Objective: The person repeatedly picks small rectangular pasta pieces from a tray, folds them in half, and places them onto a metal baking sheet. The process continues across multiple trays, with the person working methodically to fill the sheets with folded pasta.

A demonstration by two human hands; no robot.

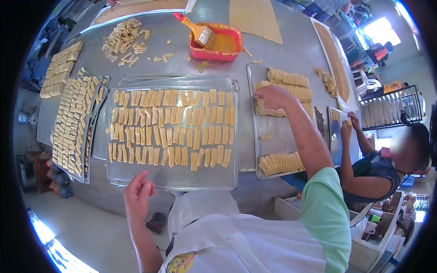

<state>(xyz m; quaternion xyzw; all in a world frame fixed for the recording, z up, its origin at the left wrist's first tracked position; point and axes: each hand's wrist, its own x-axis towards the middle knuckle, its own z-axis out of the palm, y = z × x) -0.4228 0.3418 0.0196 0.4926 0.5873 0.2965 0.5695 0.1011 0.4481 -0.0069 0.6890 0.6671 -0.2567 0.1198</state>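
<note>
My right hand [273, 97] reaches over the right metal tray [283, 136], its fingers closed at the left ends of the rows of dough strips [291, 93]. The fingertips are partly hidden, but they seem to grip a strip there. My left hand [139, 187] hovers by the front left edge of the middle metal tray [207, 179], fingers half bent and apart, nothing visible in them. Pale flat dough strips [170, 119] lie on this tray in several rows. Another stack of strips [281, 163] fills the right tray's near end.
Trays of cut strips [73, 123] stand at the left. Behind are a red tub [214, 55] with a brush [200, 34], dough scraps [123, 38] and a dough sheet [255, 20]. Another person [371, 173] handles a smaller tray [335, 136] close on my right.
</note>
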